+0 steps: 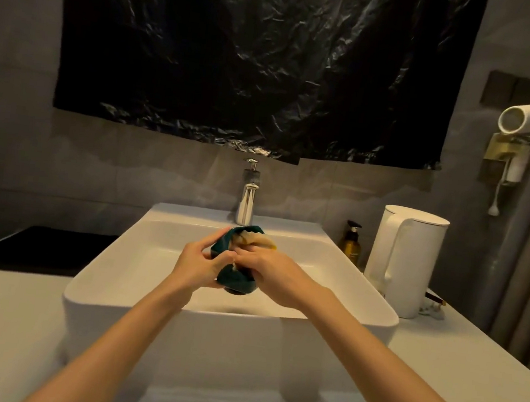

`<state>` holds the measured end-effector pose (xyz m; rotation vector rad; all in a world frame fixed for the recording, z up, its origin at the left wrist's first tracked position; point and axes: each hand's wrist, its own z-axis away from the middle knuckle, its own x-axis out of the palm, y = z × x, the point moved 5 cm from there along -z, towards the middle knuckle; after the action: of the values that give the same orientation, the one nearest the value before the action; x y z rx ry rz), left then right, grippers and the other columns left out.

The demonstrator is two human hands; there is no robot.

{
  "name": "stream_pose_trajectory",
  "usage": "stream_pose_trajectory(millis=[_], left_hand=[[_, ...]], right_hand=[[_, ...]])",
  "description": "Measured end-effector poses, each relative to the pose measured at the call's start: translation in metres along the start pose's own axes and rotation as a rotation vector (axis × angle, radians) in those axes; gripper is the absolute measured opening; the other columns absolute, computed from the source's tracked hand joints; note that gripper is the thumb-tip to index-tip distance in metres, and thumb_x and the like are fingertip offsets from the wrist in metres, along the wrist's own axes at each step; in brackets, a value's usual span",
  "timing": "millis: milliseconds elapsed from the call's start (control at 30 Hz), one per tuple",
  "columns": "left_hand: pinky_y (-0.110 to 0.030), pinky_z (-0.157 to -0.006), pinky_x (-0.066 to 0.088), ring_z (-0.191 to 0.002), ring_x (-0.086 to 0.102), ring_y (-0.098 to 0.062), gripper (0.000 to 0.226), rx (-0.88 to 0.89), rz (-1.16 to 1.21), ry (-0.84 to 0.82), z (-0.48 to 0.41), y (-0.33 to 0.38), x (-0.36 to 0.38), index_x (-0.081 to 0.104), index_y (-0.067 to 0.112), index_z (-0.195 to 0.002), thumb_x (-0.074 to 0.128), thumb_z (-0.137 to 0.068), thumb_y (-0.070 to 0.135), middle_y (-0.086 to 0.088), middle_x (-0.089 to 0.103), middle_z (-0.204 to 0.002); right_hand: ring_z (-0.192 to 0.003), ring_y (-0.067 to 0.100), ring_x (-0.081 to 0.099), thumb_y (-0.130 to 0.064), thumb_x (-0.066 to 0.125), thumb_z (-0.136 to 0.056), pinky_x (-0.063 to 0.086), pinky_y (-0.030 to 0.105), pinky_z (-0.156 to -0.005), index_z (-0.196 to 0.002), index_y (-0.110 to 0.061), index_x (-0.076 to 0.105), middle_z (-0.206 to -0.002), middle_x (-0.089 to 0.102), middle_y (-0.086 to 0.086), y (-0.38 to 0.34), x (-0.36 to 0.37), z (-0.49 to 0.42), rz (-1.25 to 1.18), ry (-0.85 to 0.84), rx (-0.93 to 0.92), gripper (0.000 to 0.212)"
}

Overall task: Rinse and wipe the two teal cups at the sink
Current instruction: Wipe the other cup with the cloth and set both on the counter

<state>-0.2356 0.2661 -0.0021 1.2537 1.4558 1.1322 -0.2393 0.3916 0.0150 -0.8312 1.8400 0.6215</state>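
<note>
Left hand (pixel 199 261) grips the teal cup (pixel 235 280) from its left side, fingers curled round the wall, thumb across the front. Right hand (pixel 269 267) pinches a pale cloth (pixel 257 239) and pushes it into the cup's mouth; a bunch of cloth sticks out past the rim on the far side. The cup is tilted, mouth pointing away and up, and is held in the air over the middle of the white sink (pixel 108 285), not touching the basin.

The tap (pixel 246 198) is just behind the cup; no water stream is visible.

Step looks like wiping, cup one, inside surface. Can't tell whether the cup is wet.

Only one teal cup is in view; the second isn't visible anywhere.

Likely next: twist the cloth round the inside while the left hand counter-turns the cup, then do the outside wall. Needs a firm left-hand hold, since a wet cup could slip.

Right of the sink: brown pump bottle (pixel 351 243), white kettle (pixel 405 260). Left: black tray (pixel 30 247).
</note>
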Motion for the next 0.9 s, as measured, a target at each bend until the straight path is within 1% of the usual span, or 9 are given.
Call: stream_pose_trajectory(millis=[100,200,300,400,467,567,667,800,900], left_hand=[[-0.025,-0.058,0.056,-0.104,0.059,-0.03,0.054,0.004,-0.015,-0.012,0.0,0.0,0.0,0.048,0.026,-0.136,0.064,-0.087,0.011,-0.011,0.058,-0.123],[-0.024,-0.058,0.056,-0.1,0.059,-0.026,0.055,0.023,-0.01,-0.029,0.001,0.002,0.002,0.049,0.027,-0.134,0.067,-0.085,0.01,-0.009,0.059,-0.118],[-0.025,-0.06,0.057,-0.099,0.06,-0.027,0.054,0.023,-0.004,-0.043,0.002,0.003,0.002,0.05,0.027,-0.133,0.067,-0.085,0.011,-0.008,0.06,-0.114],[-0.028,-0.06,0.057,-0.096,0.061,-0.027,0.052,0.027,-0.02,-0.068,0.002,0.003,0.002,0.049,0.026,-0.135,0.065,-0.087,0.013,-0.008,0.06,-0.112],[-0.03,-0.061,0.058,-0.093,0.062,-0.026,0.052,0.024,-0.019,-0.085,0.002,0.002,0.002,0.048,0.025,-0.135,0.063,-0.088,0.012,-0.009,0.061,-0.111],[-0.036,-0.065,0.058,-0.096,0.064,-0.03,0.048,0.021,-0.008,-0.083,0.001,0.001,0.001,0.049,0.024,-0.135,0.061,-0.089,0.013,-0.013,0.063,-0.116],[-0.037,-0.066,0.058,-0.097,0.065,-0.031,0.046,0.011,0.008,-0.078,0.001,-0.001,0.0,0.051,0.024,-0.134,0.06,-0.09,0.015,-0.012,0.063,-0.117],[-0.03,-0.063,0.058,-0.098,0.064,-0.03,0.047,0.012,-0.046,-0.099,0.0,0.0,0.002,0.048,0.026,-0.135,0.059,-0.091,0.013,-0.008,0.061,-0.113],[-0.028,-0.062,0.058,-0.097,0.062,-0.027,0.049,0.021,-0.077,-0.119,0.0,0.001,0.003,0.047,0.028,-0.136,0.059,-0.091,0.01,-0.008,0.06,-0.116]], right_hand=[[-0.136,0.018,0.036,-0.022,0.059,-0.093,0.034,0.035,-0.11,-0.143,-0.027,0.042,-0.147,0.044,-0.006,0.002,-0.004,-0.002,0.257,-0.041,-0.043,0.053],[-0.137,0.016,0.031,-0.03,0.055,-0.095,0.018,0.039,-0.102,-0.142,-0.031,0.038,-0.148,0.042,-0.009,0.006,-0.01,0.004,0.42,-0.008,0.04,0.05],[-0.136,0.015,0.03,-0.031,0.045,-0.099,0.015,0.042,-0.096,-0.14,-0.032,0.039,-0.148,0.041,-0.011,0.005,-0.009,0.009,0.37,-0.026,0.125,0.041],[-0.133,0.009,0.028,-0.027,0.024,-0.102,0.014,0.044,-0.096,-0.141,-0.037,0.039,-0.151,0.034,-0.015,0.007,-0.008,0.007,0.134,-0.105,0.187,0.043],[-0.128,0.005,0.029,-0.03,0.017,-0.099,0.017,0.043,-0.094,-0.138,-0.04,0.043,-0.149,0.035,-0.017,0.005,-0.006,0.009,0.024,-0.14,0.167,0.048],[-0.127,0.003,0.029,-0.032,0.014,-0.094,0.017,0.044,-0.097,-0.13,-0.037,0.055,-0.146,0.041,-0.016,0.001,-0.01,0.014,-0.015,-0.142,0.091,0.055],[-0.128,0.003,0.027,-0.031,0.015,-0.094,0.01,0.042,-0.1,-0.13,-0.037,0.056,-0.145,0.043,-0.013,0.0,-0.015,0.018,0.019,-0.158,0.053,0.055],[-0.132,0.009,0.027,-0.032,0.02,-0.098,0.01,0.045,-0.101,-0.139,-0.035,0.043,-0.154,0.031,-0.011,-0.003,-0.012,0.02,0.204,-0.165,-0.003,0.047],[-0.135,0.011,0.028,-0.038,0.017,-0.095,0.007,0.047,-0.103,-0.144,-0.032,0.034,-0.156,0.028,-0.009,-0.002,-0.008,0.021,0.324,-0.128,0.044,0.053]])
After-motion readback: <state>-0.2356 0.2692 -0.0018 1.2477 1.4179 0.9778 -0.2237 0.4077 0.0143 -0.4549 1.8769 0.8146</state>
